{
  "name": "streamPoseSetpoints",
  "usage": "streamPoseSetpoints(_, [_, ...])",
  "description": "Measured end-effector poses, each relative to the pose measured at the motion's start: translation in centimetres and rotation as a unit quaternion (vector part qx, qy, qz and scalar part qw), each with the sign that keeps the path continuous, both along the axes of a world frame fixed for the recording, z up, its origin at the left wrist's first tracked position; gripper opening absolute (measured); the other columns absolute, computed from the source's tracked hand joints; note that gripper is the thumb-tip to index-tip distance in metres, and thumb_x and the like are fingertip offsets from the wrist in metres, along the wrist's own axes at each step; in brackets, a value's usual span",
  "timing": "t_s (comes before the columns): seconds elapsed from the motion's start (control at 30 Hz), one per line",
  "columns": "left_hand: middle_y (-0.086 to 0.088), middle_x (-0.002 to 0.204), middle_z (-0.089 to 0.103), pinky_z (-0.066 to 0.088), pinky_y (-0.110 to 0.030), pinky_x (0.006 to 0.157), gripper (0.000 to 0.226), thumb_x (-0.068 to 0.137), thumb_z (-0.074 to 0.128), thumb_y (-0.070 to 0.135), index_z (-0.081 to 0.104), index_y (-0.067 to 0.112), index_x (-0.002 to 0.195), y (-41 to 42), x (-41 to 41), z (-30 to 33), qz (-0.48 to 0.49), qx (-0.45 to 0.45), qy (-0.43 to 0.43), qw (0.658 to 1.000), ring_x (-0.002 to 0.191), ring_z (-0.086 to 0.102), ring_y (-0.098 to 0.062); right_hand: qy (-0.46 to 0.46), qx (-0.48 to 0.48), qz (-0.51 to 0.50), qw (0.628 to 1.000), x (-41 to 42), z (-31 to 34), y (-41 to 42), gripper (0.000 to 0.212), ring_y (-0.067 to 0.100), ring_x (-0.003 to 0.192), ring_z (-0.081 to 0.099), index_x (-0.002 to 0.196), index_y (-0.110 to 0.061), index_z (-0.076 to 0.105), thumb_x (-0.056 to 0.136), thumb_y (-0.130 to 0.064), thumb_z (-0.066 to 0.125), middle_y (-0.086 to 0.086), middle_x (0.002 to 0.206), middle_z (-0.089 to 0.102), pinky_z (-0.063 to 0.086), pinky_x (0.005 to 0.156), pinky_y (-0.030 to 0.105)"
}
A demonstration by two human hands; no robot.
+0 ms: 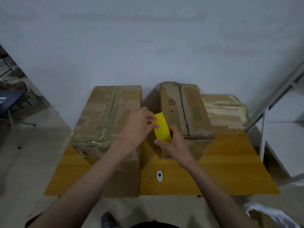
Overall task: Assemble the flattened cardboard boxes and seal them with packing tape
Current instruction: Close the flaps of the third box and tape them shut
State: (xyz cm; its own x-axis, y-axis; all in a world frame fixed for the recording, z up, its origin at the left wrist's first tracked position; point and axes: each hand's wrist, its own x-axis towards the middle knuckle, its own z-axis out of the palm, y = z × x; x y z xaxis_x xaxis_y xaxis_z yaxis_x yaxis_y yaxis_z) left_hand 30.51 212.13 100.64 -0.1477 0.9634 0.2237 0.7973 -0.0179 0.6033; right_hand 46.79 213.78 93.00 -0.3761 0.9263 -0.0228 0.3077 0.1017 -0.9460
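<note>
A yellow roll of packing tape (162,127) is held between both hands above the gap between two boxes. My left hand (138,127) pinches the roll's upper edge with fingers and thumb. My right hand (172,142) grips its lower part from the right. A taped cardboard box (105,116) stands at the left of the wooden table (230,162). A second cardboard box (185,112) stands right of centre, its top flaps meeting along an open dark seam. Behind it at the right lies a third box (225,109) with torn tape.
A small white tag with a black keyhole mark (159,175) lies on the table near the front edge. A grey wall stands close behind the table. White shelving (283,129) is at the right, a dark chair (14,102) at the left. A shoe (107,220) shows below.
</note>
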Motion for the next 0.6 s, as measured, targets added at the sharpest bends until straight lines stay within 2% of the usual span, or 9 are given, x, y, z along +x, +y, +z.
streamPoseSetpoints(0.07, [0.003, 0.085, 0.07, 0.055, -0.031, 0.078, 0.012, 0.077, 0.084, 0.02, 0.079, 0.016, 0.088, 0.0, 0.3, 0.1, 0.02, 0.0, -0.01, 1.0, 0.078, 0.065, -0.011, -0.008, 0.007, -0.001, 1.0, 0.0, -0.1, 0.0, 0.039, 0.021, 0.082, 0.055, 0.097, -0.026, 0.049, 0.079, -0.038, 0.081, 0.006, 0.094, 0.055, 0.046, 0.067, 0.038])
streamPoseSetpoints(0.2, [0.002, 0.087, 0.075, 0.05, -0.021, 0.075, 0.005, 0.081, 0.08, 0.015, 0.079, 0.017, 0.086, 0.0, 0.9, 0.7, 0.038, -0.016, -0.011, 0.999, 0.077, 0.065, -0.007, -0.021, 0.019, -0.004, 1.0, 0.2, 0.0, 0.1, 0.041, 0.024, 0.086, 0.056, 0.096, -0.03, 0.047, 0.077, -0.043, 0.081, 0.008, 0.097, 0.055, 0.048, 0.067, 0.038])
streamPoseSetpoints(0.33, [0.001, 0.084, 0.073, 0.055, -0.03, 0.077, 0.004, 0.084, 0.077, 0.012, 0.077, 0.017, 0.083, 0.4, 1.4, 1.0, 0.041, -0.021, 0.007, 0.999, 0.08, 0.065, -0.012, -0.037, 0.038, -0.023, 0.998, 0.2, 0.1, 0.3, 0.042, 0.018, 0.082, 0.054, 0.094, -0.029, 0.045, 0.077, -0.037, 0.083, 0.004, 0.095, 0.055, 0.039, 0.064, 0.026])
streamPoseSetpoints(0.5, [0.004, 0.081, 0.062, 0.054, -0.041, 0.078, 0.009, 0.087, 0.07, 0.011, 0.073, 0.016, 0.094, 0.7, 2.3, 0.5, 0.034, -0.002, 0.042, 0.999, 0.081, 0.061, -0.017, -0.034, 0.063, -0.061, 0.996, -0.1, 0.4, 0.3, 0.045, 0.02, 0.084, 0.055, 0.098, -0.017, 0.049, 0.075, -0.031, 0.085, 0.003, 0.094, 0.056, 0.043, 0.063, 0.028])
streamPoseSetpoints(0.6, [0.002, 0.086, 0.062, 0.053, -0.035, 0.072, 0.007, 0.088, 0.071, 0.014, 0.074, 0.015, 0.094, 0.8, 2.6, 0.5, 0.028, 0.011, 0.063, 0.998, 0.076, 0.059, -0.014, -0.027, 0.072, -0.064, 0.995, -0.1, 0.8, 0.4, 0.045, 0.017, 0.077, 0.052, 0.095, -0.016, 0.048, 0.076, -0.031, 0.085, 0.002, 0.089, 0.054, 0.043, 0.061, 0.03])
